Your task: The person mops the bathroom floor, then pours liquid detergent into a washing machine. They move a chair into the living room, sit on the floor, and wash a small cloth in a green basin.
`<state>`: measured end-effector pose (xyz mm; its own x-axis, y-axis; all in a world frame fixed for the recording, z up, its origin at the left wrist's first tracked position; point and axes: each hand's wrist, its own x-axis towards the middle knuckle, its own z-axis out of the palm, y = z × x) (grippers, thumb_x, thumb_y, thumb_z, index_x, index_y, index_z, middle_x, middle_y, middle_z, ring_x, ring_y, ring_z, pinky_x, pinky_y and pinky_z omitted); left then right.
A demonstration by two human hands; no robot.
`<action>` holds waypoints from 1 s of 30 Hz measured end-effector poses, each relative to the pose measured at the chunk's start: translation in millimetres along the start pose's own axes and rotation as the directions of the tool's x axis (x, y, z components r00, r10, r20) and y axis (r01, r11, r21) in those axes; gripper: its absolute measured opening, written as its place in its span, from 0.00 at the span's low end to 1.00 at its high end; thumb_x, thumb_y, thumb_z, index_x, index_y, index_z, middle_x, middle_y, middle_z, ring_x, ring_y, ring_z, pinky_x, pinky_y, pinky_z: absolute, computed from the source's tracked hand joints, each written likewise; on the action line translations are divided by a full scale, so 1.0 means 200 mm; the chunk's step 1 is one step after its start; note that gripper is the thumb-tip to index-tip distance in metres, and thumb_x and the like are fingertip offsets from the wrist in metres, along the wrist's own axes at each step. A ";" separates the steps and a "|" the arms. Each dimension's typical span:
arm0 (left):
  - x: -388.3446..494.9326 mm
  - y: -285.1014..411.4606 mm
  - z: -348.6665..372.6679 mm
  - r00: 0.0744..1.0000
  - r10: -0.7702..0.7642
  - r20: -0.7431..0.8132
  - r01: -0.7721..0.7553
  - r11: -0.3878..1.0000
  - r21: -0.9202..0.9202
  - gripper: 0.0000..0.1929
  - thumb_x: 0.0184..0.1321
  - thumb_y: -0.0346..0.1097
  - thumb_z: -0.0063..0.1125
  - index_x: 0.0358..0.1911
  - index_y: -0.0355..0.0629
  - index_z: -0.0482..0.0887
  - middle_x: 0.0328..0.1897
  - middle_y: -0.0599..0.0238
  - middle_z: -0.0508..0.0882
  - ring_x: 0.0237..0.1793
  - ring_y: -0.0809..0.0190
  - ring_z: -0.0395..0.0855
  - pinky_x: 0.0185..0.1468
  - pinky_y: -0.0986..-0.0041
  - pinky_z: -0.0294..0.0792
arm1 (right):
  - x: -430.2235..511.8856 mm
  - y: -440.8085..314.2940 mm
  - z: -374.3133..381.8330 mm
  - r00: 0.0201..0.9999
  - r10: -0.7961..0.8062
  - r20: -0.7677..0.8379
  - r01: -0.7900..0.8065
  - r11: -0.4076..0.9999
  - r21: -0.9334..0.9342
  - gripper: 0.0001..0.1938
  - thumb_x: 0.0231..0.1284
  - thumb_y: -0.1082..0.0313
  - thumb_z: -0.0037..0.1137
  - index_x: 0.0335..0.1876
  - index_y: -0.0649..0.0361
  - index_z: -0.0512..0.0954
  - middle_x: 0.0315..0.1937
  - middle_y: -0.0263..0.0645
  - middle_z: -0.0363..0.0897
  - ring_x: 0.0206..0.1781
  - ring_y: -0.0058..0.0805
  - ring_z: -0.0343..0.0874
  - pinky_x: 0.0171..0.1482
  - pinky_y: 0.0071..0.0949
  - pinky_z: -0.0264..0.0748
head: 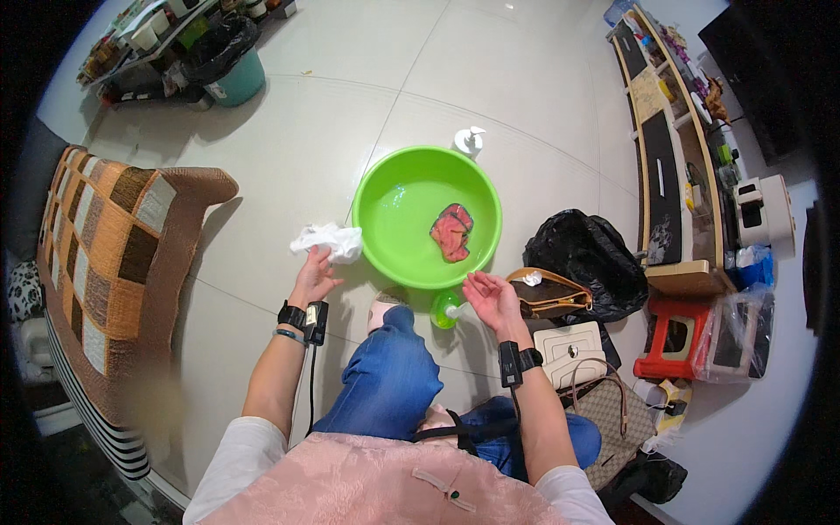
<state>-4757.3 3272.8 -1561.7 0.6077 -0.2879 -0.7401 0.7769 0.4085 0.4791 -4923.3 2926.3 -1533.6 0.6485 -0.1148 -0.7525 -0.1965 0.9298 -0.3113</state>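
Note:
A round green plastic basin (387,246) stands on the tiled floor, with a crumpled red cloth item (453,233) lying inside at its right. My left hand (316,279) is palm up with fingers apart, just below a crumpled white cloth (331,243) that lies against the basin's left side; whether the fingertips touch it I cannot tell. Empty and loosely curled, my right hand (492,298) is at the basin's lower right rim. Between the hands, a green pump bottle (445,311) stands by the basin. A white pump bottle (468,141) is behind the basin.
To the right are a black plastic bag (584,262), a brown handbag (554,303), a cream bag (569,351) and a patterned bag (613,420). A red stool (672,338) and a low cabinet (663,190) stand beyond. A quilt-covered seat (111,262) is at left, a teal bin (239,79) upper left.

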 end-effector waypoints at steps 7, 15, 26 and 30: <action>0.03 -0.12 0.00 0.989 -0.136 0.059 0.142 0.983 -0.118 0.36 0.62 0.37 0.54 0.68 0.51 0.44 0.65 0.57 0.60 0.55 0.52 0.67 0.62 0.59 0.63 | 0.09 0.04 -0.07 0.995 -0.041 -0.094 0.038 0.999 -0.035 0.11 0.59 0.68 0.52 0.43 0.67 0.74 0.44 0.43 0.74 0.46 0.36 0.75 0.51 0.34 0.75; 0.15 -0.23 0.06 0.965 -0.188 0.182 0.182 0.982 0.047 0.06 0.64 0.38 0.53 0.40 0.49 0.71 0.33 0.77 0.73 0.39 0.68 0.71 0.51 0.68 0.67 | -0.09 0.16 -0.05 0.974 -0.225 0.008 0.115 0.468 -0.876 0.14 0.54 0.55 0.62 0.42 0.53 0.78 0.32 0.24 0.75 0.34 0.14 0.69 0.33 0.16 0.64; 0.24 -0.30 0.18 0.970 -0.150 0.192 0.075 0.932 0.354 0.17 0.65 0.29 0.46 0.57 0.43 0.67 0.52 0.64 0.76 0.44 0.66 0.76 0.50 0.75 0.69 | -0.20 0.24 -0.18 0.970 -0.232 0.072 0.174 0.459 -0.871 0.11 0.51 0.62 0.65 0.24 0.60 0.76 0.19 0.29 0.75 0.22 0.14 0.71 0.27 0.18 0.68; 0.18 -0.42 0.21 0.898 -0.280 0.339 0.145 0.916 0.373 0.15 0.67 0.32 0.44 0.54 0.33 0.68 0.51 0.58 0.78 0.49 0.62 0.77 0.59 0.70 0.67 | -0.31 0.26 -0.27 0.975 -0.219 0.034 0.130 0.440 -0.889 0.09 0.53 0.65 0.65 0.28 0.60 0.76 0.24 0.29 0.76 0.27 0.14 0.72 0.32 0.17 0.72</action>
<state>-4793.7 3191.3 -1608.2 0.3836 -0.6666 -0.6391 0.8617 0.0094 0.5074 -5013.4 2963.0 -1534.0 0.7003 -0.3042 -0.6457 -0.6558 0.0830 -0.7503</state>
